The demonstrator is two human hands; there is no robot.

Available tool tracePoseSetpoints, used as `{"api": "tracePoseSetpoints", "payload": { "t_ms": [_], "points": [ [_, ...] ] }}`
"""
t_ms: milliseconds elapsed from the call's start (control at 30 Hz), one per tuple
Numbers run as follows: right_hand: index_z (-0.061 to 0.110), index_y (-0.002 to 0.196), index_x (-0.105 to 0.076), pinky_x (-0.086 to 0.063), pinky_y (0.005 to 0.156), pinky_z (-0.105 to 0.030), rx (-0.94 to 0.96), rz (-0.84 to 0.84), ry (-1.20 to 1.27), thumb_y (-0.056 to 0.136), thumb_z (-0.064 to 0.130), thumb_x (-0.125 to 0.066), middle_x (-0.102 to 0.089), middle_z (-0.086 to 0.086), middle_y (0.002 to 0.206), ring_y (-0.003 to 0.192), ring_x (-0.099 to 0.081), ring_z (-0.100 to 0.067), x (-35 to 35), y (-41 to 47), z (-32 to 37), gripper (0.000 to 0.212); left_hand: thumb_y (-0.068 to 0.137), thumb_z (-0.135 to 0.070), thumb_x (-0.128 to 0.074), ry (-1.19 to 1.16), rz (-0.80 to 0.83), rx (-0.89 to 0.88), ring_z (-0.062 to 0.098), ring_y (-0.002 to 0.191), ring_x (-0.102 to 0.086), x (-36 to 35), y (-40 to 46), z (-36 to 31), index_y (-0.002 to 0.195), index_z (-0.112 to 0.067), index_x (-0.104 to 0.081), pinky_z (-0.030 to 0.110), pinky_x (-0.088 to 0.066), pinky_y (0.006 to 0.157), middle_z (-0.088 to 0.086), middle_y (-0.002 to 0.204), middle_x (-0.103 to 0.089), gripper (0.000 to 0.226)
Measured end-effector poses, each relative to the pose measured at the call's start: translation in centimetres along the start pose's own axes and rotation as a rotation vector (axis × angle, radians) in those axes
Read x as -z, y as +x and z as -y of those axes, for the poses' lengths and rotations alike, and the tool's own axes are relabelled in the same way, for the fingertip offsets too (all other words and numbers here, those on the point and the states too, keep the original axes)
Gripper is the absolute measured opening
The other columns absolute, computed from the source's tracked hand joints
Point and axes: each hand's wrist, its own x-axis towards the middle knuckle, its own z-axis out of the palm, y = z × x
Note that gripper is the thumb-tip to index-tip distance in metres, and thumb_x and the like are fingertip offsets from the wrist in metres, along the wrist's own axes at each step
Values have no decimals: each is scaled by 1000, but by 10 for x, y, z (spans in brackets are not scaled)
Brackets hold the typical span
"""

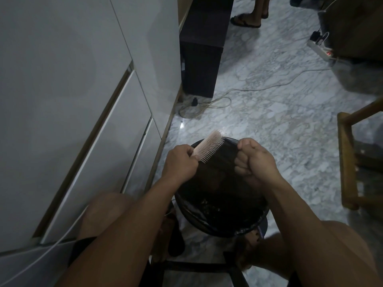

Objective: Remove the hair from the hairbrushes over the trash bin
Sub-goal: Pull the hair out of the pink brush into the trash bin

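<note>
A pale pink hairbrush [210,145] is held over a round black trash bin [250,226] lined with a black bag. My left hand [181,163] grips the brush by its handle, bristles turned right and down. My right hand [253,160] is curled into a fist just right of the brush head, above the bin, thumb pressed against the forefinger; whether it pinches hair I cannot tell in the dim light. Some dark debris lies inside the bin [209,206].
White cabinet doors [83,121] run along the left. A dark cabinet [202,59] stands ahead, with cables [217,101] and a power strip [320,49] on the marble floor. A wooden chair frame [348,162] is at right. Another person's sandalled feet [248,17] are at the far end.
</note>
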Motion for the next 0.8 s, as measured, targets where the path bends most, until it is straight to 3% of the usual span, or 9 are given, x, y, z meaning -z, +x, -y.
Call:
{"api": "tracePoseSetpoints", "payload": {
  "t_ms": [133, 233, 333, 400, 467, 500, 600, 667, 800],
  "points": [
    [18, 69, -46, -11, 39, -13, 31, -182, 118, 98, 8, -37, -22, 6, 44, 35, -17, -6, 6, 1, 11, 31, 88, -16, -68, -11, 29, 90, 30, 78, -72, 4, 2, 4, 91, -6, -69, 46, -62, 70, 14, 92, -72, 11],
    [16, 64, -52, -24, 39, -16, 63, -263, -405, 92, 8, -45, -30, 0, 48, 41, -25, -12, 13, 3, 3, 30, 91, -14, -65, -117, 85, 138, 22, 63, -71, 4, -1, 1, 93, -7, -68, 31, -55, 51, 15, 96, -72, 8],
    [13, 68, -62, -39, 47, -22, -71, -110, -783, 92, 6, -50, -51, -4, 54, 48, -45, -17, 12, 1, -9, 28, 92, -8, -59, -256, 132, 195, 20, 61, -69, 1, -3, -2, 94, -5, -67, 28, -52, 52, 16, 96, -71, 8],
    [14, 80, -70, -50, 63, -27, -101, -9, -1194, 91, 15, -55, -70, -9, 75, 71, -65, -24, 15, -1, -17, 19, 91, -2, -56, -340, 164, 213, 24, 68, -71, 2, -4, -4, 99, -1, -66, 32, -55, 58, 18, 96, -70, 13],
    [18, 101, -70, -52, 87, -37, -82, 11, -1645, 86, 26, -59, -72, -13, 106, 102, -65, -31, 17, -5, -25, 20, 92, 0, -55, -434, 179, 229, 27, 72, -72, 3, -4, -5, 96, -1, -65, 36, -58, 61, 20, 96, -69, 11],
    [19, 109, -67, -50, 93, -41, -36, -20, -1723, 83, 28, -61, -69, -12, 115, 109, -61, -33, 15, -7, -28, 28, 92, 0, -54, -476, 186, 235, 29, 73, -72, 4, -4, -6, 91, -3, -64, 38, -59, 63, 21, 95, -69, 10],
    [19, 127, -59, -47, 98, -33, 185, -80, -1360, 79, 23, -71, -63, -2, 126, 114, -60, -24, 7, -6, -34, 50, 93, 0, -54, -528, 235, 244, 29, 69, -72, 7, -4, -8, 85, -6, -63, 38, -58, 58, 20, 89, -69, 14],
    [18, 132, -54, -51, 87, -28, 212, -53, -1029, 78, 16, -74, -63, 5, 123, 100, -67, -16, -2, -5, -35, 57, 92, 0, -55, -538, 279, 229, 29, 63, -71, 8, -6, -10, 83, -8, -63, 36, -55, 54, 20, 86, -70, 15],
    [12, 111, -65, -47, 57, -14, 189, 156, -623, 78, -2, -71, -73, -1, 105, 75, -68, -10, -10, -2, -35, 36, 91, 2, -54, -521, 343, 192, 27, 54, -66, 10, -13, -14, 81, -5, -64, 31, -51, 46, 20, 78, -70, 16]
  ]
}}
